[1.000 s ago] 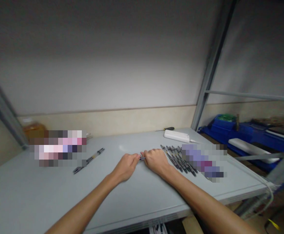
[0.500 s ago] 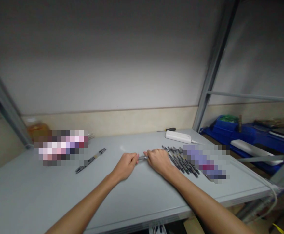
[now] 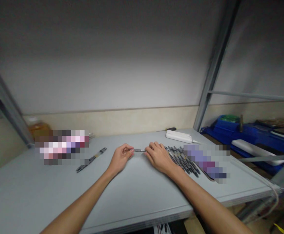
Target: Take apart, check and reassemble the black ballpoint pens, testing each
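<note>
We see a grey table (image 3: pixel 132 198) filling the lower view. Blue bins (image 3: pixel 226 125) sit off its edge at 2 o'clock. On the far side at 1 o'clock lies a white box (image 3: pixel 178 136). A row of dark pens (image 3: pixel 184 161) lies just at 3 o'clock of our right hand (image 3: pixel 159 156), w/ two more pens (image 3: pixel 91 159) at 9 o'clock of our left hand (image 3: pixel 119 158). Both hands pinch one slim pen (image 3: pixel 140 150) btwn them, left fingertips on its 9 o'clock end, right on its 3 o'clock end, approx. mid-table. Can't tell if it touches the top.
</note>
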Demonstrator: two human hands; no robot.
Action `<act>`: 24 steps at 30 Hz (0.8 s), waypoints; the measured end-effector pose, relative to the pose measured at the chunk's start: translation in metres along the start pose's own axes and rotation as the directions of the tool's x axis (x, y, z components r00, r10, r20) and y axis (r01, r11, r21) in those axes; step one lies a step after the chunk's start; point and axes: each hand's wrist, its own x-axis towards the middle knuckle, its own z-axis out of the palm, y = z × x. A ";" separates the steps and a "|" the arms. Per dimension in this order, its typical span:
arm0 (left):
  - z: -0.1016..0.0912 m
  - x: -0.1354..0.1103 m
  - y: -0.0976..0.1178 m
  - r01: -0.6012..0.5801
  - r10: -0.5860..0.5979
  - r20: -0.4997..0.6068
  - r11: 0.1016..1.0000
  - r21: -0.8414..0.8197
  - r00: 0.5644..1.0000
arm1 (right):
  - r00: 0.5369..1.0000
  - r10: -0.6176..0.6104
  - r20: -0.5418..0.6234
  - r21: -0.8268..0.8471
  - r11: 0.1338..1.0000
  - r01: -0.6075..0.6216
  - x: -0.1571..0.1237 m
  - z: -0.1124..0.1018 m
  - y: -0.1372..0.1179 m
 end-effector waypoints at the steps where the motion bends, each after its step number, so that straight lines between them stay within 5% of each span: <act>1: 0.000 0.001 0.000 0.019 -0.019 0.010 0.999 -0.046 1.000 | 1.000 -0.010 -0.023 0.017 1.000 0.010 0.000 0.000 0.001; 8: -0.003 0.002 0.002 0.157 -0.158 0.023 0.940 -0.302 0.987 | 0.982 0.147 -0.121 0.321 0.942 -0.102 0.000 0.000 0.011; 14: -0.007 0.004 -0.001 0.156 -0.165 -0.014 0.955 -0.251 0.986 | 0.959 0.279 0.047 0.686 0.689 -0.234 -0.001 0.002 0.023; 19: -0.008 0.004 -0.003 0.123 -0.127 -0.028 0.985 -0.119 0.991 | 0.934 0.352 0.063 0.837 0.491 -0.241 0.001 0.004 0.026; 24: -0.010 0.004 -0.003 0.090 -0.096 -0.085 0.994 -0.069 0.992 | 0.919 0.312 0.243 0.877 0.334 -0.345 0.001 0.004 0.023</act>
